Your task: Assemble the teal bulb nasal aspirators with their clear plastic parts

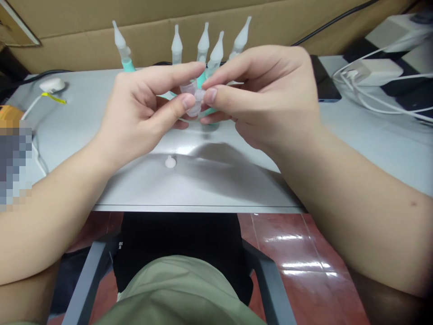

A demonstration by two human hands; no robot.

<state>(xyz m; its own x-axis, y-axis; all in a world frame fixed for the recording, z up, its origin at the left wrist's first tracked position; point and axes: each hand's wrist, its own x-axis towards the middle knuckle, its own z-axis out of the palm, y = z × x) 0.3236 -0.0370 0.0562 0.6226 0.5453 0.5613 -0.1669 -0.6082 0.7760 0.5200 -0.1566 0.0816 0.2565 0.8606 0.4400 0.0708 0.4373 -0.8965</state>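
My left hand (145, 101) pinches a small translucent plastic cup (193, 107) between thumb and forefinger, above the grey table. At the cup's right side, my right hand (257, 90) has thumb and forefinger closed on a small whitish translucent piece (200, 95) that touches the cup. Behind the hands stand several clear tubes with white pointed tips, one (120, 43) with a teal base at the left and another (241, 38) tilted at the right. The hands hide most of their lower parts. A small white round piece (171, 162) lies on the table nearer me.
The grey table (135, 189) ends at a straight front edge. A white device (52, 85) with a cable and yellow tag lies at the left. White adapters (379, 72), cables and a dark phone (326, 81) are at the right. Brown cardboard (145, 27) stands behind.
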